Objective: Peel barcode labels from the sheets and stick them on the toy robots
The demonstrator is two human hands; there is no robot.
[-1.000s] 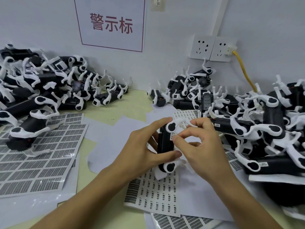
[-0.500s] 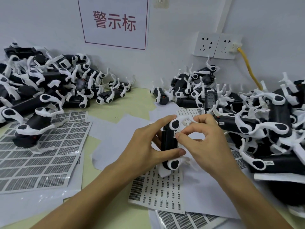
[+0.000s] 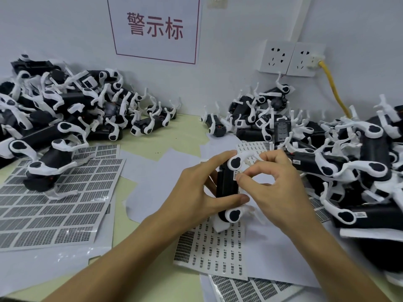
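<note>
1. the left hand grips a toy robot above the middle of the table. the thumb lies across the lower part of the black body and the forefinger reaches over the upper white leg.
2. the right hand is curled, and its thumb tip and fingertips press on a small white label at the right edge of the robot's body, just under the upper leg joint. the label seems already on the body, so the hand presses it more than it carries it.
3. the step in hand seems to be the sticking: the label is peeled and is being rubbed flat on this robot.
4. a label sheet with many small barcodes lies just under the hands, and larger sheets lie at the left, partly under other robots.
5. a left pile of robots and a right pile stand on both sides. some robots at the right show a white label on the body; for the left pile one cannot tell.
6. the next move probably calls for a firm last press on the label's corners, then putting this robot down on one pile and peeling a new label from the near sheet.
7. peeling needs a fingernail under one small edge, without bending the label or lifting the neighbour.
</note>
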